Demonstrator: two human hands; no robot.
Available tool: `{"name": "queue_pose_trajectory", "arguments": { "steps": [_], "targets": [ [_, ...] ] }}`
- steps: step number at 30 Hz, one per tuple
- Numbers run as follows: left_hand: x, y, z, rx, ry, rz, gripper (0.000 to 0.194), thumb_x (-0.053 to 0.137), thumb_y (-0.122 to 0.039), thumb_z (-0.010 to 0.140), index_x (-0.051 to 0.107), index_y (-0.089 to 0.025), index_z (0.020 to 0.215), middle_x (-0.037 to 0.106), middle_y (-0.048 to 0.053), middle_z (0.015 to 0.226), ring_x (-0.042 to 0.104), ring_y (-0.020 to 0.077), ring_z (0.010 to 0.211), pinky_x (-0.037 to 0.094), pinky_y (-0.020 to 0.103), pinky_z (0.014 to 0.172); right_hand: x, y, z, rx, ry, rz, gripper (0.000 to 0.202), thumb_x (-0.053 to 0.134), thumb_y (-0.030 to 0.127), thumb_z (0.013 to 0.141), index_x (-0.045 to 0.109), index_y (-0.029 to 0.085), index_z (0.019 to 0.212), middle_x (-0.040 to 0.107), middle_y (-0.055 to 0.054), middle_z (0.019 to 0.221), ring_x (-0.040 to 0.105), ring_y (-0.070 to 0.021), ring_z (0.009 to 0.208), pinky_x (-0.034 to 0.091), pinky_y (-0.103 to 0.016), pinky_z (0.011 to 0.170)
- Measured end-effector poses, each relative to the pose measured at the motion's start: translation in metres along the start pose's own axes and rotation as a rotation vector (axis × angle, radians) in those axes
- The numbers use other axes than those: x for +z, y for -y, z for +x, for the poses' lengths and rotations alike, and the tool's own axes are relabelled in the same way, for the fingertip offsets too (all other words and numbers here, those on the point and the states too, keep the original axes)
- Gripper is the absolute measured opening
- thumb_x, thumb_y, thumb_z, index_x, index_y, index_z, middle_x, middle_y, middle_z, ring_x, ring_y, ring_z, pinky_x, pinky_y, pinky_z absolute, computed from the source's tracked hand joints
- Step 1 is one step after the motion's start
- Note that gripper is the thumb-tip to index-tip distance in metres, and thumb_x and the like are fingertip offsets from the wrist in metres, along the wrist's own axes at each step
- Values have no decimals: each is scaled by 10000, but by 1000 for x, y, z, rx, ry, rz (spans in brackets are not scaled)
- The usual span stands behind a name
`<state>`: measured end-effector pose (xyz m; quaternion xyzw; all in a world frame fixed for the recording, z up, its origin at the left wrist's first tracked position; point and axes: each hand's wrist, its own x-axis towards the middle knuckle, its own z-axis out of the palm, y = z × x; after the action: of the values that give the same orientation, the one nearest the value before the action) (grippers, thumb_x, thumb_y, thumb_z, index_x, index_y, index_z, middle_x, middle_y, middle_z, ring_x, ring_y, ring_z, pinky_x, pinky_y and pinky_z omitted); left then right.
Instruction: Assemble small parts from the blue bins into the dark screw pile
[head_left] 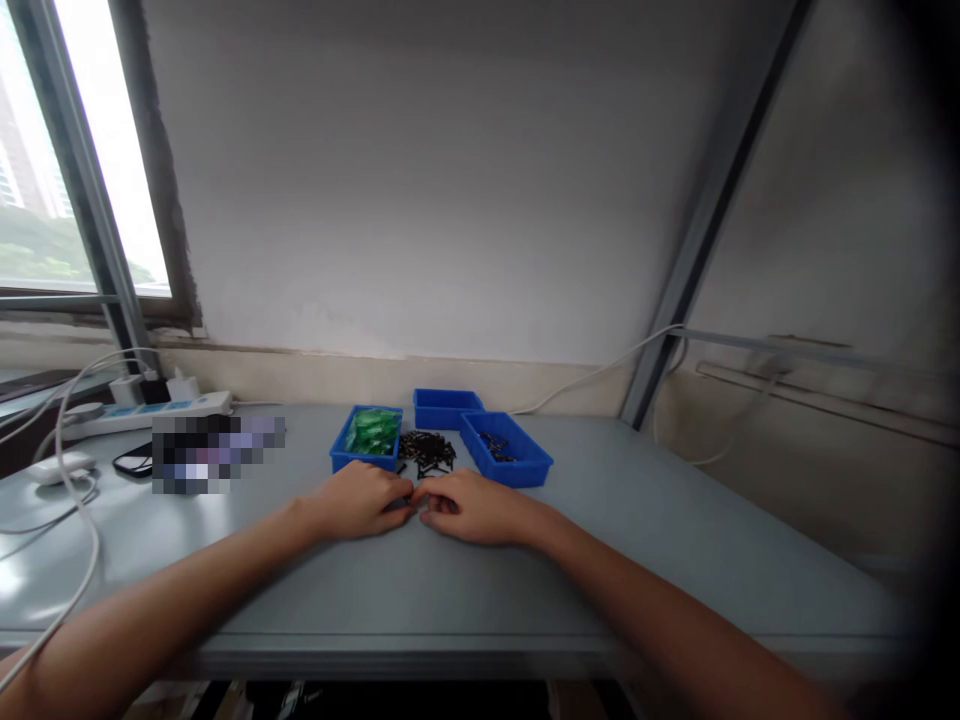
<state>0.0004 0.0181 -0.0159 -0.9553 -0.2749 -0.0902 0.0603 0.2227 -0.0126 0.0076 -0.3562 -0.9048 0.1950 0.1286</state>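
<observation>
My left hand [364, 500] and my right hand [472, 508] meet fingertip to fingertip low over the grey table, just in front of a pile of small black parts [427, 450]. Both have their fingers curled together; whatever lies between the fingertips is too small to make out. Left of the pile, a blue bin [341, 462] holds green pieces [373, 432]. On the right, another blue bin [521, 472] contains some small dark parts [496, 446]. A third blue bin [448, 410] stands behind the pile, its inside mostly hidden.
A white power strip [150, 412] with plugs sits at the back left. White cables [96, 540] run over the left side, near my left forearm. A dark phone-like object [133, 462] lies beside a blurred area. Grey metal posts [675, 290] rise at the table's back.
</observation>
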Motion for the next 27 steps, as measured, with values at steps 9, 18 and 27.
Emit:
{"name": "queue_pose_trajectory", "arguments": {
  "steps": [9,18,27],
  "targets": [
    [-1,0,0,4,-2,-8,163,549,-284,963,645,-187,873,723,48,821,688,214,720,449,283,590,0,1,-1,3,-3,-17,225,567,144,840,721,183,998,641,0,747,555,-149,675,390,-251,616],
    [0,1,-1,14,-12,-14,188,527,-302,974,635,-193,867,709,41,801,679,206,711,456,275,603,-1,1,-1,10,0,-31,207,574,143,849,726,183,984,633,2,735,539,-148,666,387,-249,612],
    [-3,-1,0,-4,12,-36,151,551,-282,967,639,-186,891,717,49,828,679,209,727,460,276,623,-1,1,-2,-2,-2,-45,187,554,165,877,717,186,965,642,-3,750,536,-145,665,375,-260,616]
  ]
}}
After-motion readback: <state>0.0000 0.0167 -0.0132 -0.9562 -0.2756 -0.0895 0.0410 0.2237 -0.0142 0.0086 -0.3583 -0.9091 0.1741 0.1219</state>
